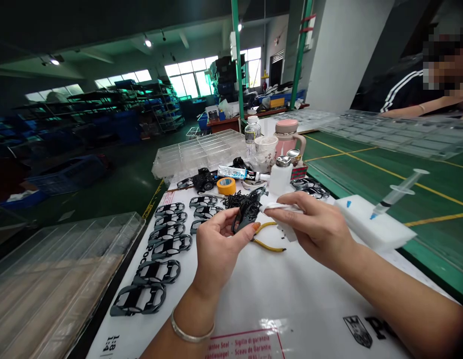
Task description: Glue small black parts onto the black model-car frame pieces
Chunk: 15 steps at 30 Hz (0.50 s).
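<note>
My left hand (218, 247) pinches a small black plastic part (246, 215) between thumb and fingers, held above the white table sheet (276, 299). My right hand (313, 227) grips a folded white cloth (278, 209) and presses it against that part. Yellow-handled pliers (266, 243) lie on the sheet just under both hands. A pile of loose black parts (238, 200) sits right behind the held piece.
Rows of black frame-shaped parts (166, 239) lie at the left. Yellow tape roll (226, 186), glue tube (234, 173), white dispenser bottle (280, 174), cup, pink bottle stand behind. A white foam block (373, 224) holds a syringe (397, 192). Clear trays (48, 279) flank the table. Another person's arm (421, 107) rests far right.
</note>
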Tool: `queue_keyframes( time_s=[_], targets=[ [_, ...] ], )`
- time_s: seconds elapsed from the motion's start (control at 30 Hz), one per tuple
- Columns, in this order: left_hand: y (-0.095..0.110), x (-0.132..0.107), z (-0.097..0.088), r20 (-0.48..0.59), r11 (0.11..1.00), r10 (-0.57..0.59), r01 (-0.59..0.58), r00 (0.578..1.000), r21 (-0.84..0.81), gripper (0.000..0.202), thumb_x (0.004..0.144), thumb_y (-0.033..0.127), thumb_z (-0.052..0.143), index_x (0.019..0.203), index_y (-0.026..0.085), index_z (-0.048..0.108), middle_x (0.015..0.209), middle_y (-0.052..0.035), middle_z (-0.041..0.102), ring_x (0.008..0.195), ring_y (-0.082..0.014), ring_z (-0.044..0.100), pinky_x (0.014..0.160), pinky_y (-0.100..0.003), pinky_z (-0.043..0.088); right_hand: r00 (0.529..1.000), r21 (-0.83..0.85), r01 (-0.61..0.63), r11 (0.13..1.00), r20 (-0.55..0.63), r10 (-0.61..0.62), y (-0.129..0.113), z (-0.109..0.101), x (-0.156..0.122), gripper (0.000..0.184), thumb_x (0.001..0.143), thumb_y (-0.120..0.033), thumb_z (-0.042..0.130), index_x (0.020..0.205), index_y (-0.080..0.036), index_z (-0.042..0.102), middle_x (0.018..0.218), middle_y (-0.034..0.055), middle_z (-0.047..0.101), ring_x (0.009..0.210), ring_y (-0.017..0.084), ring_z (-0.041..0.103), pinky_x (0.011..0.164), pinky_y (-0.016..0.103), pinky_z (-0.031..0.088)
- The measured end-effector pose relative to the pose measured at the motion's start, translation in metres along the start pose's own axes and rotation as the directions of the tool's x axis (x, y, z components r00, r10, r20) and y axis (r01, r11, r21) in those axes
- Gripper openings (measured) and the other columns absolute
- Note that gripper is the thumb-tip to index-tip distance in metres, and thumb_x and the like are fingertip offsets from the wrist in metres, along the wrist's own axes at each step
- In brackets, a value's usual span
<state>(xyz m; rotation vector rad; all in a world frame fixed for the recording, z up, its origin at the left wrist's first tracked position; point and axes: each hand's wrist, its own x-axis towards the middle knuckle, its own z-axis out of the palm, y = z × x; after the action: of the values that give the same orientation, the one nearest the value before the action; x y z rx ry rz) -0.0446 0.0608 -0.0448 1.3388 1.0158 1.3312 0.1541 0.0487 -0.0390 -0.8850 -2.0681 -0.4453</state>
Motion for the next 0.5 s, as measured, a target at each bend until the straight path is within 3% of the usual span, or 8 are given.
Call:
queue_keyframes(
  time_s=[0.23, 0.37, 0.5],
  targets=[
    [-0.001, 0.001, 0.000, -0.003, 1.000, 0.010, -0.010, 1.000, 0.016, 0.038, 0.067, 0.027, 0.084, 0.101, 0.017, 0.072, 0.096, -0.0028, 0.075, 0.084, -0.0148, 0.071, 0.073, -0.018, 0.058, 1.000, 0.014, 0.002, 1.000, 0.014, -0.002, 0.001, 0.001, -0.001, 0.044, 0.084, 0.004, 0.043, 0.111, -0.022, 0.067, 0.106, 0.0076, 0.063, 0.082, 0.013, 0.064, 0.062, 0.023, 0.046],
    [-0.002, 0.000, -0.001, -0.005, 0.999, 0.017, -0.017, 1.000, 0.035, 0.040, 0.066, 0.030, 0.085, 0.102, 0.019, 0.072, 0.098, -0.0020, 0.075, 0.086, -0.0146, 0.071, 0.075, -0.018, 0.058, 0.996, 0.023, -0.058, 0.998, -0.070, 0.059, 0.006, -0.001, -0.003, 0.041, 0.085, 0.003, 0.045, 0.110, -0.020, 0.068, 0.108, 0.0096, 0.062, 0.087, 0.016, 0.064, 0.068, 0.025, 0.049],
    [-0.003, 0.000, 0.000, 0.012, 0.999, 0.019, -0.019, 1.000, 0.032, 0.042, 0.067, 0.031, 0.085, 0.104, 0.019, 0.072, 0.102, -0.0030, 0.074, 0.088, -0.0156, 0.070, 0.077, -0.020, 0.058, 0.974, 0.142, -0.137, 0.980, -0.163, 0.160, 0.011, -0.003, -0.002, 0.040, 0.087, 0.001, 0.047, 0.110, -0.024, 0.068, 0.104, 0.0068, 0.063, 0.088, 0.015, 0.063, 0.071, 0.025, 0.050]
  ],
)
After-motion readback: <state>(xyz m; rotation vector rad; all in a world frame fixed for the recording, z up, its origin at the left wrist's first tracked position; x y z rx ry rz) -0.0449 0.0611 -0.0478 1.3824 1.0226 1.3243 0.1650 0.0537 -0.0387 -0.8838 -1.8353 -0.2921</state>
